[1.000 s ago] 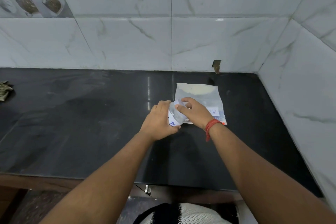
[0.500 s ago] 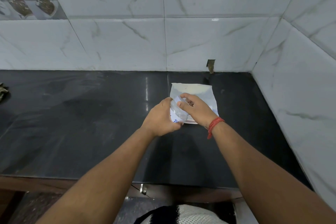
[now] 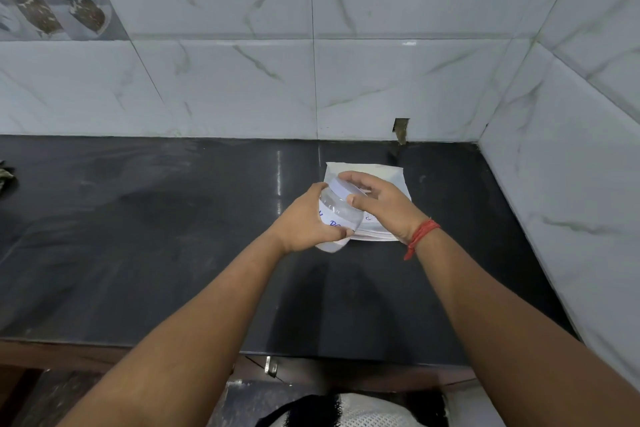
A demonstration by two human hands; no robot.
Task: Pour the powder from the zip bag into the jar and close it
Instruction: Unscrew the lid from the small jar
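A clear plastic jar [image 3: 337, 215] with blue writing on its side is held tilted above the black counter [image 3: 138, 236]. My left hand [image 3: 304, 222] grips the jar's body from the left. My right hand [image 3: 384, 204] curls over the jar's white lid [image 3: 341, 189] at its upper end. The zip bag [image 3: 381, 172], flat and pale with a small label, lies on the counter just behind and under my right hand, partly hidden by it. Whether powder is in the jar cannot be made out.
White marble-look tiled walls close the counter at the back and on the right, meeting in a corner [image 3: 481, 142]. A small dark scrap [image 3: 5, 175] lies at the counter's far left edge. The counter's front edge [image 3: 207, 348] runs below my forearms.
The jar has risen a little and tilted further, its lid end pointing up and away. My right hand has shifted over the lid. The bag has not moved.
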